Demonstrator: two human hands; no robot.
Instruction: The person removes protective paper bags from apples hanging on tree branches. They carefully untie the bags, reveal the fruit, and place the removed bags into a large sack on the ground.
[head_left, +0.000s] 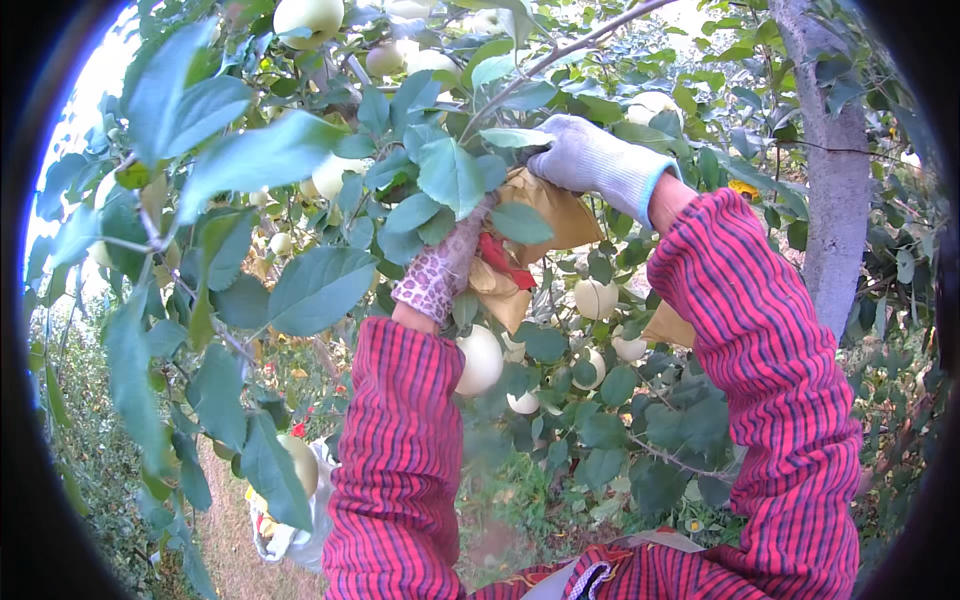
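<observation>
My right hand (585, 156), in a pale grey knit glove, grips the top of a brown paper fruit bag (559, 210) among the leaves of an apple tree. Close beside it on the left, my left hand (444, 262) wears a leopard-print glove. Crumpled brown paper (501, 296) with a red inner layer (504, 261) is held against its palm side. Leaves hide most of the left fingers, and the right fingertips are partly covered too. Whether an apple sits inside the bag cannot be seen. Just below the left hand hangs a pale apple (480, 361).
Large leaves (322, 289) crowd the near left, and a branch (559, 52) slants above my hands. On the right stands a grey trunk (832, 187). More pale apples (596, 298) hang below. A white sack (304, 517) with paper scraps lies on the ground, lower left.
</observation>
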